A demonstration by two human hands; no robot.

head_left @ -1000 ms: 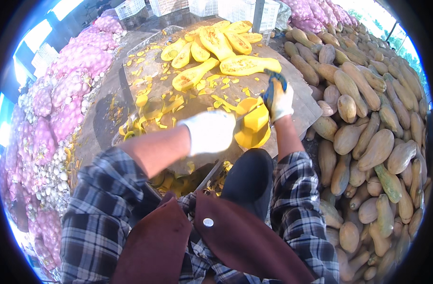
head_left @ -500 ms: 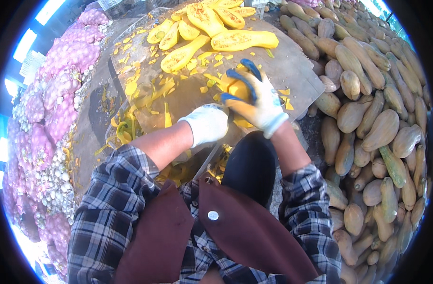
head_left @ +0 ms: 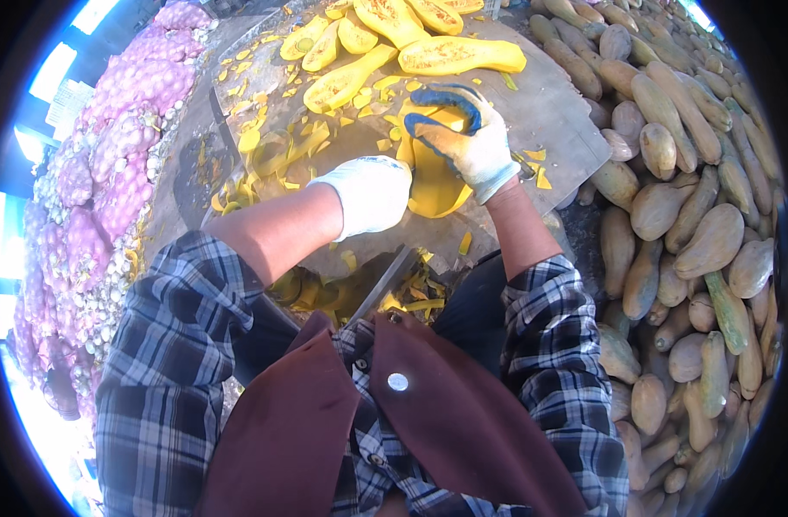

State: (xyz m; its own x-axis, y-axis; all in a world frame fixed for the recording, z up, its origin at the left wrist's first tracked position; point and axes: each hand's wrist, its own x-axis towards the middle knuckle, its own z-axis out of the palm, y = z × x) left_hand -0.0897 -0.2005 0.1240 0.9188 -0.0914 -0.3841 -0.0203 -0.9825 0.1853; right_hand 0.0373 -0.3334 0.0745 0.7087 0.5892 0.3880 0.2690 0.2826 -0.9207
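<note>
A peeled yellow squash [head_left: 435, 183] is held between my hands over the board, one end pointing toward me. My right hand [head_left: 473, 138], in a white glove with blue-coated fingertips, curls around its far upper part. My left hand [head_left: 370, 196], in a white glove, is closed against its left side. Those fingers are turned away, so I cannot see what they grip. Beyond my hands lie several halved yellow squashes [head_left: 461, 55] with the cut faces up. Yellow peel strips and scraps [head_left: 282, 153] are scattered around the squash.
The work board [head_left: 556, 129] is a broad grey-brown sheet. More peel [head_left: 424, 303] lies below its near edge, by a metal bar [head_left: 385, 280] between my legs. Unpeeled tan squashes [head_left: 700, 237] are heaped at right. Pink net sacks of pale bulbs [head_left: 122, 185] are piled at left.
The squash has turned between my hands, so more of its length and its near end show. My left hand has moved slightly up and left. The whole view has shifted a little.
</note>
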